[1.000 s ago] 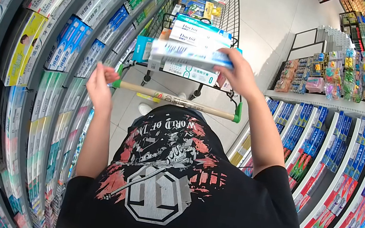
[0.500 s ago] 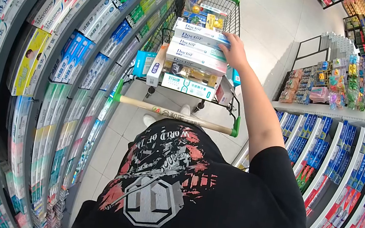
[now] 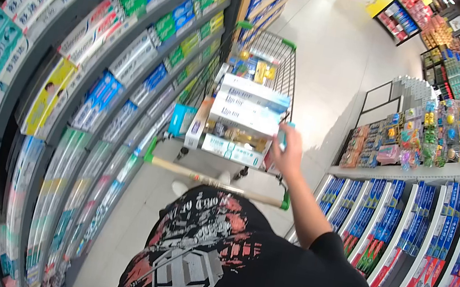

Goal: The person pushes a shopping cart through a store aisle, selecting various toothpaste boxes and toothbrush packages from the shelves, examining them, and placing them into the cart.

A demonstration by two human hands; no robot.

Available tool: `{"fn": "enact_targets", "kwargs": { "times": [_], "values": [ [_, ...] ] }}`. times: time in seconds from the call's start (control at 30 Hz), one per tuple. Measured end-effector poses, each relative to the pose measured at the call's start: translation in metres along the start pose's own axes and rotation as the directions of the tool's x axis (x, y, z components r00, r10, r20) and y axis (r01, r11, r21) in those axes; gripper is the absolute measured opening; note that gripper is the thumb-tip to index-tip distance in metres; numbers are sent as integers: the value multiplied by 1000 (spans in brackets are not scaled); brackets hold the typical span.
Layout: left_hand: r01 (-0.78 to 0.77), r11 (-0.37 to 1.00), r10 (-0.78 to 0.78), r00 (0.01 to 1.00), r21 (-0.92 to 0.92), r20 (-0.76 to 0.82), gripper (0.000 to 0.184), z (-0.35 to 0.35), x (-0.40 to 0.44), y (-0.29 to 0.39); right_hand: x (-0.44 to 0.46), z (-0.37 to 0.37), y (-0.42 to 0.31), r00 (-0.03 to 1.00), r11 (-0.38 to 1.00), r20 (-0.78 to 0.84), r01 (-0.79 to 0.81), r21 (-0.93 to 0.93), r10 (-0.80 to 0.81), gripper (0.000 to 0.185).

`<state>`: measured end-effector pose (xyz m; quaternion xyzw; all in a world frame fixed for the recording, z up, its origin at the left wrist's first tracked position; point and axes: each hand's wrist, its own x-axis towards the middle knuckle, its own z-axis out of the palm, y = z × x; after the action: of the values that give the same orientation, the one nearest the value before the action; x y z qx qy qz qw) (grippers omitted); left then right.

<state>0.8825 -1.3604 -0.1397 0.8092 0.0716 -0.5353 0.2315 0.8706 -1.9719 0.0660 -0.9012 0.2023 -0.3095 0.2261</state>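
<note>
A shopping cart (image 3: 293, 87) with a pale handle bar stands in front of me, loaded with boxes. Several white Doctor toothpaste boxes (image 3: 249, 116) lie stacked in it, above a white-and-green box (image 3: 233, 151). My right hand (image 3: 288, 150) is at the cart's right side, beside the right end of the stack, its fingers apart and nothing held in them. A teal box (image 3: 183, 120) stands at the cart's left edge. Yellow packs (image 3: 261, 73) lie deeper in the cart. My left hand is out of view.
Curved shelves (image 3: 154, 49) of toothpaste boxes line the left side. More shelves (image 3: 402, 239) with blue and red boxes stand at the right. Behind them is a rack (image 3: 427, 131) of small hanging packs. Pale tiled floor (image 3: 325, 50) runs beyond the cart.
The white box that my right hand carried now lies on the stack, let go. That hand has moved down to the cart's side. My left hand has left the view. The view has shifted.
</note>
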Motion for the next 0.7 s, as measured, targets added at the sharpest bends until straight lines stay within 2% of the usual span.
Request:
{"fn": "enact_targets", "kwargs": {
  "times": [0.1, 0.17, 0.23, 0.27, 0.37, 0.4, 0.5, 0.63, 0.7],
  "values": [
    [-37, 999, 37, 999, 18, -2, 45, -16, 20, 27, -33, 6, -7, 997, 990, 48, -62, 124, 57, 40],
    [-49, 998, 49, 999, 37, 2, 46, -24, 29, 43, -39, -1, -28, 979, 975, 158, -153, 164, 127, 41],
    [-56, 997, 56, 998, 55, 8, 47, -33, 34, 56, -42, 2, -39, 983, 981, 172, -91, 171, 61, 41],
    [-60, 996, 59, 998, 63, 10, 47, -36, 37, 60, -41, 2, -46, 990, 987, 137, 11, 158, -33, 41],
    [-57, 994, 54, 998, 89, 27, 49, -45, 40, 69, -42, 6, -56, 981, 978, 192, -17, 207, -23, 37],
    [-55, 993, 52, 998, 100, 34, 50, -49, 41, 72, -42, 5, -61, 972, 973, 233, -71, 222, 18, 35],
    [-48, 990, 39, 997, 133, 68, 52, -58, 38, 74, -46, 8, -63, 966, 974, 256, -45, 224, -15, 35],
    [-25, 972, -20, 982, 234, 186, 55, -83, 10, 60, -45, 11, -64, 966, 976, 256, -25, 216, -32, 33],
    [-54, 930, -79, 936, 364, 342, 56, -121, -39, 69, -30, 4, -77, 965, 966, 261, -62, 252, -6, 33]
  ]
}}
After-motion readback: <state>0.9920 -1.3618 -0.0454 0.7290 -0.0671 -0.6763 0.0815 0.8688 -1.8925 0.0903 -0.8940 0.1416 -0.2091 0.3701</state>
